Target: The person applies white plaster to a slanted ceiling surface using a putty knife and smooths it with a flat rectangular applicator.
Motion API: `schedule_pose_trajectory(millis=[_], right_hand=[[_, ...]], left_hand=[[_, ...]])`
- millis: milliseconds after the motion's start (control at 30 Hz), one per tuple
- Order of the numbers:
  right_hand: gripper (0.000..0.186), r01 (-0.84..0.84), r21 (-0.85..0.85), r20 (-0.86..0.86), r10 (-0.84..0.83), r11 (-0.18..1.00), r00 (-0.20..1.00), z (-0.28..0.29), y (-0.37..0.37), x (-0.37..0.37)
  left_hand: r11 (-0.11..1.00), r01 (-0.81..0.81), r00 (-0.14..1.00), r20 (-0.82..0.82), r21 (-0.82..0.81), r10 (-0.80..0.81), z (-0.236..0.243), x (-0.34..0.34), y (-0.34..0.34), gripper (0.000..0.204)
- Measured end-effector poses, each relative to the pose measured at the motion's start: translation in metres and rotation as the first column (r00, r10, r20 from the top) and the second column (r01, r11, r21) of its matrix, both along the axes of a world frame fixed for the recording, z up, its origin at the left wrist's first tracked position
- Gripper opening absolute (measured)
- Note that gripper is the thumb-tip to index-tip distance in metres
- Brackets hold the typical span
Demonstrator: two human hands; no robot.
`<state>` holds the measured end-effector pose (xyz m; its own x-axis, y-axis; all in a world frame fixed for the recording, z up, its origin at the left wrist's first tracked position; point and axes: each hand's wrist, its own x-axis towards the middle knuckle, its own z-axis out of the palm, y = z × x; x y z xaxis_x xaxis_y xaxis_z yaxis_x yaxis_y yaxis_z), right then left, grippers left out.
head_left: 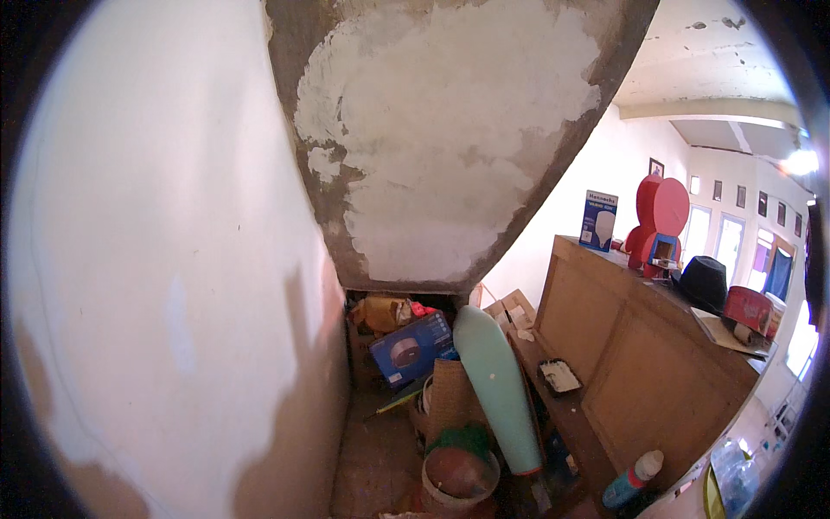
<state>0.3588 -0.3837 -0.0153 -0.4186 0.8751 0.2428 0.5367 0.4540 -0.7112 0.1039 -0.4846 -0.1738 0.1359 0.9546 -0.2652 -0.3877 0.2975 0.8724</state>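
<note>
Neither my left hand nor my right hand shows in the head view. Below the middle, a long pale-green padded board (497, 389) leans in a narrow nook. To its left a blue box (413, 349) with a round dark shape printed on it lies tilted on other clutter. A whitish bucket (471, 495) stands at the bottom, with something green and reddish-brown in it. On a low ledge to the right are a black tray (559, 378) with white stuff in it and a blue bottle with a red and white top (633, 480).
A white wall (173, 216) rises at left. Overhead slopes a patchily plastered underside (458, 138). A brown wooden cabinet (640, 346) at right carries a bulb box (598, 221), a red rounded object (661, 212) and a black hat (702, 284). Cardboard (512, 313) lies behind the green board.
</note>
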Motion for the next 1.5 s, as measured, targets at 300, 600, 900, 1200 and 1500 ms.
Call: schedule_pose_trajectory(millis=[300,600,900,1200,1500], right_hand=[[0.05,0.084,-0.053,-0.054,-0.087,0.995,0.995,-0.003,-0.002,0.003],[0.045,0.129,-0.08,-0.117,-0.138,0.988,0.984,-0.008,0.001,0.005],[0.039,0.198,-0.138,-0.179,-0.221,0.97,0.959,-0.013,-0.003,0.008],[0.034,0.32,-0.213,-0.249,-0.368,0.923,0.896,-0.029,-0.025,0.023],[0.033,0.133,-0.59,-0.559,-0.521,0.797,0.645,0.002,-0.055,0.032]], left_hand=[[0.999,0.04,0.999,0.001,0.005,-0.04,0.024,-0.007,-0.007,0.046],[0.999,0.038,0.999,0.008,-0.002,-0.038,0.032,-0.009,-0.014,0.047],[0.998,0.057,0.998,0.006,0.029,-0.057,0.051,-0.008,-0.021,0.051],[0.952,0.178,0.951,-0.293,0.248,-0.102,0.123,-0.008,-0.008,0.044],[0.926,0.009,0.985,-0.164,0.378,0.057,0.216,-0.01,-0.006,0.037]])
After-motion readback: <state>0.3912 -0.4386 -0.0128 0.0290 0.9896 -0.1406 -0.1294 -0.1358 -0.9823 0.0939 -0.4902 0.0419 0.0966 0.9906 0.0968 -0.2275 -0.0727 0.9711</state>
